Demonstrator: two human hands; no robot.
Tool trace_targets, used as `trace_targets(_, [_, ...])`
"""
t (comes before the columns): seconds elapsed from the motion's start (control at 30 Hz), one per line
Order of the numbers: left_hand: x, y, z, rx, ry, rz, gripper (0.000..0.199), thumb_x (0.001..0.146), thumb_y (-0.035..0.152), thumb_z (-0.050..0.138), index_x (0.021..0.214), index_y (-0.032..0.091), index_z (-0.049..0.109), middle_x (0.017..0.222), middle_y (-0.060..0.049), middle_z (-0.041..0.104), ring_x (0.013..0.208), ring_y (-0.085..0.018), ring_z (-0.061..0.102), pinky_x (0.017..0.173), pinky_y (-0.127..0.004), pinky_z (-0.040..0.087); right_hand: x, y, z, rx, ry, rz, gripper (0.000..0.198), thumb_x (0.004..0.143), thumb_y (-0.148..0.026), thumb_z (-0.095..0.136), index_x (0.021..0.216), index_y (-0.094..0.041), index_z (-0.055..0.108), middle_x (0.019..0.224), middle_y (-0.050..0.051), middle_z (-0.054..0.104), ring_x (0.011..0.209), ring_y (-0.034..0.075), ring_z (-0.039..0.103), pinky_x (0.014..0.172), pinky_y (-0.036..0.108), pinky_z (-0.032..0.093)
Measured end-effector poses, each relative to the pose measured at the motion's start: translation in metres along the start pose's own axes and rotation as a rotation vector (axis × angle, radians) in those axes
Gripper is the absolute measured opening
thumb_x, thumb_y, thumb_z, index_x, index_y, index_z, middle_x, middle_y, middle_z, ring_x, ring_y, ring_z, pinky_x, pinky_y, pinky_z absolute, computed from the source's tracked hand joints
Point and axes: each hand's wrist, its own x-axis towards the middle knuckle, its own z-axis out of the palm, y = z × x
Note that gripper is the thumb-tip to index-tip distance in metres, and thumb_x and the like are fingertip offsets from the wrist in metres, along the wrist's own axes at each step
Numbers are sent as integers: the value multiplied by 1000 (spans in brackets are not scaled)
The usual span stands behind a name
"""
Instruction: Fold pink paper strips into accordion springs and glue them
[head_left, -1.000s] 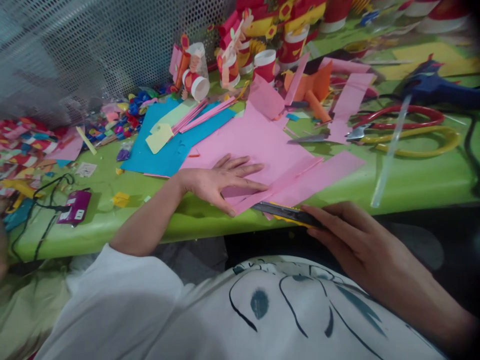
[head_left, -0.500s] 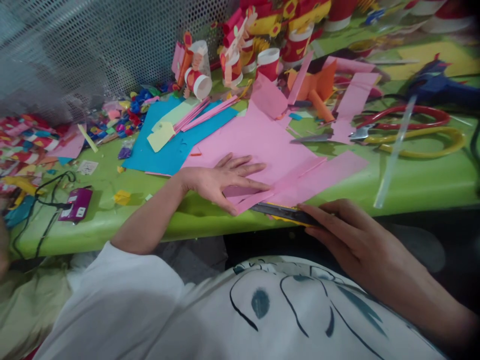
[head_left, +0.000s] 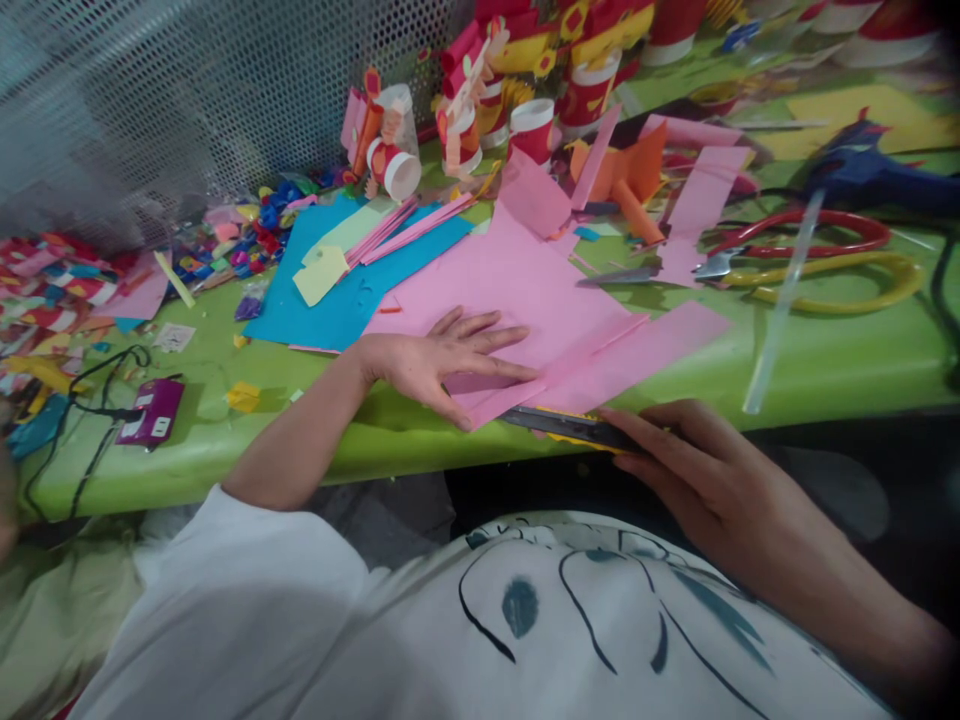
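Observation:
My left hand (head_left: 465, 362) lies flat with fingers spread on a large sheet of pink paper (head_left: 525, 275) near the table's front edge. Under its fingertips and thumb is a folded pink strip (head_left: 592, 350) at the sheet's lower side. A yellow and black utility knife (head_left: 574, 426) is in my right hand (head_left: 694, 470), pinched between thumb and fingers. The knife points left, its front end against the lower edge of the pink paper, close to my left thumb. Whether the blade is inside the fold, I cannot tell.
Red-and-yellow handled scissors (head_left: 817, 260) lie to the right, beside a clear glue stick (head_left: 784, 300) and a blue glue gun (head_left: 870, 165). Blue paper (head_left: 300, 290) sits behind my left hand. Decorated paper cups (head_left: 532, 130) stand at the back. A purple device (head_left: 154, 412) with a cord is left.
Hardly anything differs. The view has shifted slightly, and both hands, the knife and the pink paper keep the same places.

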Motion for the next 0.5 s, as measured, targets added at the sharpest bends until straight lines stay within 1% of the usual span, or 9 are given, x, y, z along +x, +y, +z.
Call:
trace_targets(0.2, [0,-1,1,-35,44,8,92,74,68,75,154,44,39,173,4,6,157,-40,-7,121,-60,-13,0,-3,0,43,-34,38,41,102,-37,51,139,-21,60,113,10,60,95,22,67,80,35,57])
trace_targets(0.37, [0,0,0,9,-6,-6,92,77,70,71,157,43,33,173,4,-1,157,-37,-12,121,-61,-15,0,-7,-1,65,-42,44,41,103,-36,50,139,-20,60,113,10,58,96,21,66,82,35,56])
trace_targets(0.5, [0,0,0,11,-6,-8,91,78,71,69,157,43,33,173,3,0,158,-36,-12,121,-61,-15,1,-8,0,78,-54,39,41,103,-36,50,141,-21,58,114,10,58,96,20,66,81,34,56])
